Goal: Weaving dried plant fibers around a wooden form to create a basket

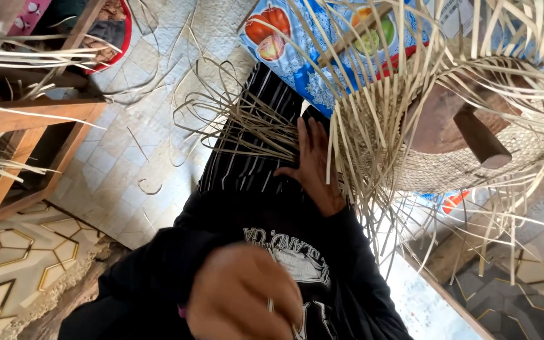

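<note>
Weaving step judged in hand: loose strips (247,126) are pressed flat by the open right hand (313,167) beside the half-woven hat (410,145) on its wooden block; left hand (243,293), blurred, grip unclear; a fresh strip seems needed next.

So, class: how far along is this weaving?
Done: a tightly woven band wraps the wooden form. In hand: the right hand presses the loose strips; the left hand is blurred. Left: many long strip ends stick out unwoven.
</note>
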